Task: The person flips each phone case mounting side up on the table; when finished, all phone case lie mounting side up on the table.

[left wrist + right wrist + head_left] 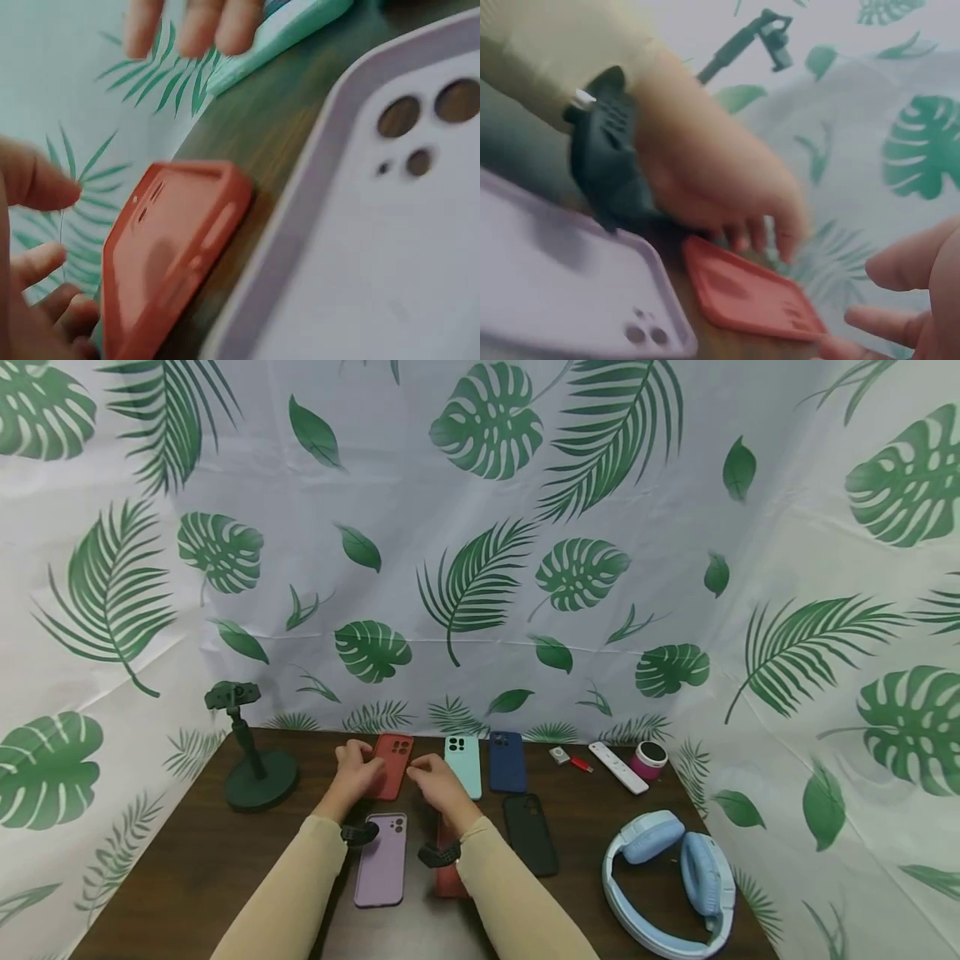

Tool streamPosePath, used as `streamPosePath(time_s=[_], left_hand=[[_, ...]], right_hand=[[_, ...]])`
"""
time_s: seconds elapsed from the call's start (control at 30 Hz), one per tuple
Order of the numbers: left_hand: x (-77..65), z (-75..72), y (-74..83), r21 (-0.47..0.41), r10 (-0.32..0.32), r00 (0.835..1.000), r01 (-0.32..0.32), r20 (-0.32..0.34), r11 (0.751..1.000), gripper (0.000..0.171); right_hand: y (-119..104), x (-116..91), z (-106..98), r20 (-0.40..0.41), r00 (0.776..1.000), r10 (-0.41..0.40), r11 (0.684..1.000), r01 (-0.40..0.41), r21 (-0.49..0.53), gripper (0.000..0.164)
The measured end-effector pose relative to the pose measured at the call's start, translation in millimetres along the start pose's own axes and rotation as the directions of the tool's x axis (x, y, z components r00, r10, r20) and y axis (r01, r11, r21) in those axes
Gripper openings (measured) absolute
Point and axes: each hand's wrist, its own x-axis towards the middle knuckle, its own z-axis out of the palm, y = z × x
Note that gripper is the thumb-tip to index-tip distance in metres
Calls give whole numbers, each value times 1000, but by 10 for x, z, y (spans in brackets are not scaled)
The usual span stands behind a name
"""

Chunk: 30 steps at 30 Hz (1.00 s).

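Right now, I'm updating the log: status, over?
Left grip beside far red case, contact unclear. Right grip empty, right of it. Nothing seen lying on far red case.

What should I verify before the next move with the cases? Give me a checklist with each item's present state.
1. Right hand empty: ok, nothing in its fingers.
2. Left hand off the far red case: cannot tell, its fingers are close to the edge.
3. Far red case lying flat: ok.
4. Purple case apart from other cases: ok.
5. Near red case fully visible from the head: not ok, the right arm covers part.
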Motion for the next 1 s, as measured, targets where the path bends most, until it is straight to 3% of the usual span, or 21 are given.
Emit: streamPosePath(time_s=[0.07,0.17,0.27,0.33,0.47,0.63,0.83,1.0], left_hand=[[-39,6,1,14,85,994,-84,-63,996,32],[-100,28,90,83,232,964,-223,-128,971,35],[-158,89,275,140,337,935,-322,-106,936,48],[-199,157,422,167,360,932,-347,-51,923,57],[-311,334,694,162,312,948,-319,68,934,68],[-451,529,887,88,182,972,-197,149,977,74],[-594,682,908,20,97,969,-104,226,994,78],[-708,779,804,-16,77,961,-76,265,997,83]], right_hand=[[0,-30,-70,-33,998,-60,996,58,-65,38],[20,-68,-166,-76,989,-123,973,106,-204,40],[44,-98,-273,-114,981,-157,930,108,-352,47],[71,-116,-363,-131,978,-162,903,94,-418,53],[136,-163,-562,-149,981,-122,887,41,-459,60],[221,-239,-749,-141,988,-58,890,-13,-456,66],[288,-347,-830,-118,992,-49,902,-6,-431,67],[349,-414,-746,-96,995,-36,914,-6,-407,67]])
